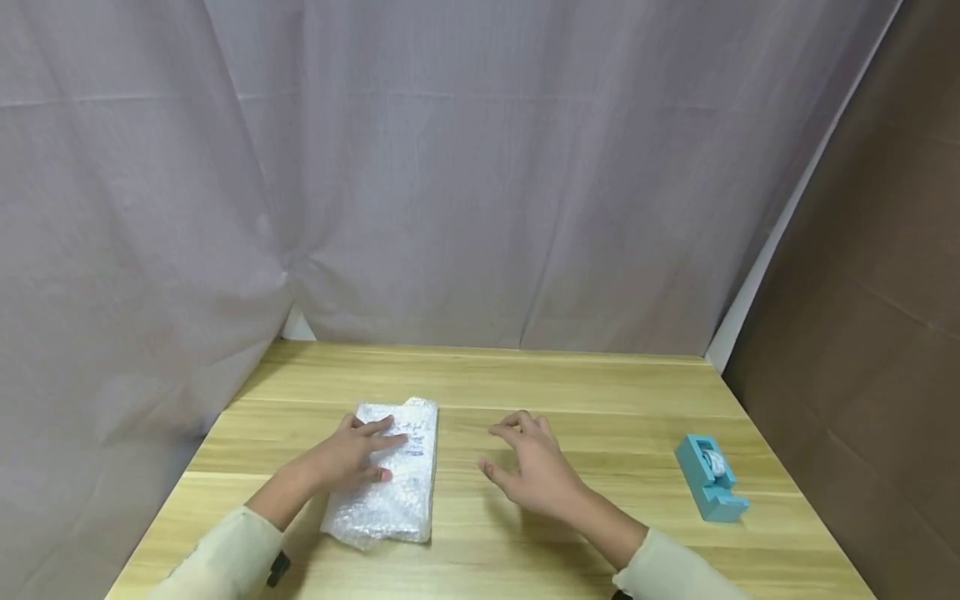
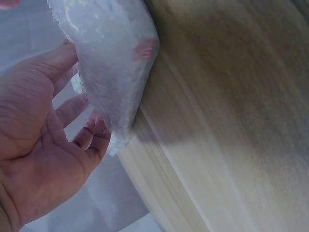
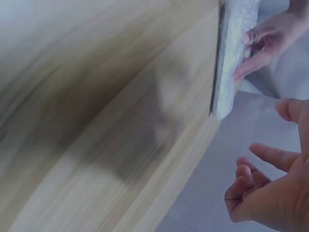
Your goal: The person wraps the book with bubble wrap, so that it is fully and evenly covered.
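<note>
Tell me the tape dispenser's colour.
The tape dispenser is light blue, leaning towards turquoise; it shows best in the head view.

Shiny pkt (image 1: 408, 492) on wood-grain tbl (image 1: 585, 383)

Pkt, toward tbl's L edge: clear plastic bubble wrap (image 2: 104, 53), glossy, crinkled, bumpy. Tbl top: wood look, smooth, low sheen. Tape disp. (image 1: 701, 487) nr R edge: looks like hard plastic, smooth, mostly matt. Curtain (image 1: 450, 183) behind back edge: woven cloth, matt, creased. Sheet (image 1: 877, 317) beyond R edge: matt, prob. cloth, faint folds. Sleeves (image 1: 232, 554): soft matt cloth.
</note>
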A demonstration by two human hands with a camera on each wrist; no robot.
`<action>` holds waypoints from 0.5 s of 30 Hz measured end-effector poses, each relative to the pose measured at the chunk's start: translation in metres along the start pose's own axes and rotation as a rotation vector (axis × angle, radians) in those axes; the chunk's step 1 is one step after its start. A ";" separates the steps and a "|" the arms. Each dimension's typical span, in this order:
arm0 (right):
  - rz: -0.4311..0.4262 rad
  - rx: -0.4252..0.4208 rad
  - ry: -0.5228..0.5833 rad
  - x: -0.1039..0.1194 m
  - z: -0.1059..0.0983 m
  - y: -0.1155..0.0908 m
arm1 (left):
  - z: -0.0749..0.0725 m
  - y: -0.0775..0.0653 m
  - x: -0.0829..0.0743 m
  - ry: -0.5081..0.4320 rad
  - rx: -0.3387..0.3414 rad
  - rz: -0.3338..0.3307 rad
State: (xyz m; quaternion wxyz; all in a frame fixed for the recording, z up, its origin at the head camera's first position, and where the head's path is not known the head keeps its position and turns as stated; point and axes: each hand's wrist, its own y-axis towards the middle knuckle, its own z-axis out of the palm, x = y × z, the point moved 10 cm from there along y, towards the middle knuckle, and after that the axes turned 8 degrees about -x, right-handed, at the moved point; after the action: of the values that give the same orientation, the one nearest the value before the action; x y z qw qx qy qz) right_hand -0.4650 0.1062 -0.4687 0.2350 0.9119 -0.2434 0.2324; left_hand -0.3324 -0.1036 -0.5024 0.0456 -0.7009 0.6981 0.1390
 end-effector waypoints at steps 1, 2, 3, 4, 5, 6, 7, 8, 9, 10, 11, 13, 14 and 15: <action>0.005 -0.007 -0.005 -0.003 -0.004 -0.002 | 0.000 0.000 0.000 0.004 -0.001 0.004; 0.013 -0.014 -0.011 -0.007 -0.009 -0.004 | 0.000 0.000 0.001 0.008 -0.002 0.008; 0.022 -0.022 -0.014 -0.011 -0.013 -0.007 | 0.001 0.000 0.001 0.009 -0.002 0.009; 0.030 -0.028 -0.017 -0.015 -0.018 -0.009 | 0.001 0.000 0.001 0.010 -0.003 0.010; 0.036 -0.034 -0.023 -0.018 -0.022 -0.011 | 0.001 0.000 0.002 0.012 -0.003 0.009; 0.043 -0.040 -0.030 -0.022 -0.026 -0.013 | 0.001 0.001 0.002 0.011 -0.003 0.008; 0.050 -0.048 -0.035 -0.025 -0.031 -0.015 | 0.001 0.001 0.002 0.011 -0.001 0.007; 0.056 -0.056 -0.046 -0.029 -0.035 -0.017 | 0.001 0.001 0.002 0.009 -0.001 0.005; 0.061 -0.064 -0.053 -0.033 -0.039 -0.020 | 0.002 0.001 0.003 0.005 0.001 0.001; 0.067 -0.072 -0.061 -0.036 -0.044 -0.022 | 0.001 0.001 0.002 0.004 0.001 0.001; 0.073 -0.079 -0.071 -0.039 -0.047 -0.024 | 0.001 0.001 0.002 0.002 0.002 -0.001; 0.086 -0.093 -0.085 -0.046 -0.055 -0.028 | 0.001 0.001 0.002 -0.002 0.003 -0.002; 0.092 -0.099 -0.093 -0.049 -0.058 -0.030 | 0.001 0.001 0.002 -0.005 0.003 -0.004; 0.097 -0.106 -0.100 -0.052 -0.061 -0.032 | 0.001 0.001 0.002 -0.008 0.004 -0.005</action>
State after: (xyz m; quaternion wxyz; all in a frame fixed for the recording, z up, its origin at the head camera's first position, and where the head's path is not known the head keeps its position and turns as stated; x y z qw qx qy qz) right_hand -0.5065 0.1816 -0.4590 0.2587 0.8959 -0.3107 0.1843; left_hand -0.3336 -0.1057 -0.5043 0.0499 -0.7021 0.6964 0.1401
